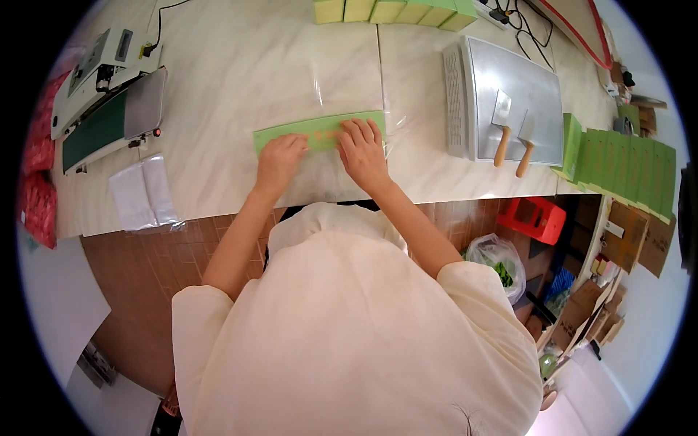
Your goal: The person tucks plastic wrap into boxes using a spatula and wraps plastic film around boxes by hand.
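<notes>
As the green packet [320, 128] lies on the table [233, 87], long axis left to right, I see the right hand [363, 155] touching its right half, fingers spread, and the left hand [280, 161] curled at its near edge; whether pinching, I cannot tell.

Packing workshop. Marble-patterned worktable [233, 73] under grip. Left of left hand [282, 158]: band sealer [109, 47] with green conveyor belt [102, 129], clear plastic bags [132, 196]. Right of right hand [363, 154]: vented metal unit [527, 65] bearing two wooden-handled scrapers [502, 109]; farther right, row of green boxes [631, 167], cardboard cartons [625, 232]. Beyond grip: more green boxes [392, 11]. Far left of grip: red packs [38, 200], perhaps bagged stock, blurred at view's edge.
</notes>
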The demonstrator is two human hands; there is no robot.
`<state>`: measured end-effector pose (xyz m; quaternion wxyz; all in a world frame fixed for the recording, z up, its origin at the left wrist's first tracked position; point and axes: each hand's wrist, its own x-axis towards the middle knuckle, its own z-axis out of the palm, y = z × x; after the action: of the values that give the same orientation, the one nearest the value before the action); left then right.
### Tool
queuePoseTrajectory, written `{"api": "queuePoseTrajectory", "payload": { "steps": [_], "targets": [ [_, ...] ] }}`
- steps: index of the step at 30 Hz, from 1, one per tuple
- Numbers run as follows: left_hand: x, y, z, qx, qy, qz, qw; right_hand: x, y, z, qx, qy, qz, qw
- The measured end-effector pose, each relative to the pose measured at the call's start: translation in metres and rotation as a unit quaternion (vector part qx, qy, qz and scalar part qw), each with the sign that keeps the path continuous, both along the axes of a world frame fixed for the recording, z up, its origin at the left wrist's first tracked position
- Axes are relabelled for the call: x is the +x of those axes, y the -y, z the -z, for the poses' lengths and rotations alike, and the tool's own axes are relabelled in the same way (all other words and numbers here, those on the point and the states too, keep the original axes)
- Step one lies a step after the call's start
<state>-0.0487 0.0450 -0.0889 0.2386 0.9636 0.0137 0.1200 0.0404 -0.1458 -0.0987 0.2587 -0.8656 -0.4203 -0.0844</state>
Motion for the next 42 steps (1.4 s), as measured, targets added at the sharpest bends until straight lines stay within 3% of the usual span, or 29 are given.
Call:
{"api": "queuePoseTrajectory", "payload": {
  "steps": [6,8,12,17,21,23,25,26,28,29,35,42],
  "targets": [
    [-0.007,-0.007,0.003,-0.031,0.013,0.026,0.999,0.008,-0.003,0.015,0.039,-0.04,-0.069,0.996],
    [-0.016,-0.006,-0.002,0.05,0.021,-0.046,0.997,0.008,-0.001,0.015,0.036,-0.033,-0.07,0.996],
    [-0.033,-0.027,-0.003,0.06,0.036,-0.111,0.991,0.007,0.0,0.013,0.041,-0.03,-0.07,0.996],
    [-0.054,-0.048,0.017,0.076,0.023,-0.022,0.997,0.013,0.004,0.014,0.035,-0.027,-0.077,0.996],
    [-0.052,-0.039,0.014,0.045,0.05,-0.037,0.997,0.022,0.022,0.009,0.03,-0.047,-0.087,0.995],
    [-0.052,-0.037,0.013,0.025,0.057,-0.051,0.997,0.023,0.031,0.012,0.082,-0.039,0.067,0.994],
    [-0.052,-0.036,0.013,0.029,0.054,-0.06,0.996,0.026,0.034,0.011,0.113,-0.116,0.256,0.953],
    [-0.053,-0.035,0.013,0.031,0.051,-0.063,0.996,0.03,0.034,0.012,0.112,-0.118,0.25,0.954],
    [-0.053,-0.033,0.014,0.026,0.056,-0.072,0.995,0.043,0.039,0.015,0.118,-0.403,0.382,0.823],
    [-0.052,-0.032,0.015,0.02,0.063,-0.077,0.995,0.051,0.045,0.016,0.14,-0.542,0.357,0.748],
    [-0.052,-0.033,0.02,0.042,0.06,-0.075,0.994,0.053,0.051,0.025,0.239,-0.536,0.302,0.751],
    [-0.053,-0.034,0.019,0.049,0.055,-0.07,0.995,0.053,0.055,0.031,0.267,-0.532,0.281,0.752]
  ]
}}
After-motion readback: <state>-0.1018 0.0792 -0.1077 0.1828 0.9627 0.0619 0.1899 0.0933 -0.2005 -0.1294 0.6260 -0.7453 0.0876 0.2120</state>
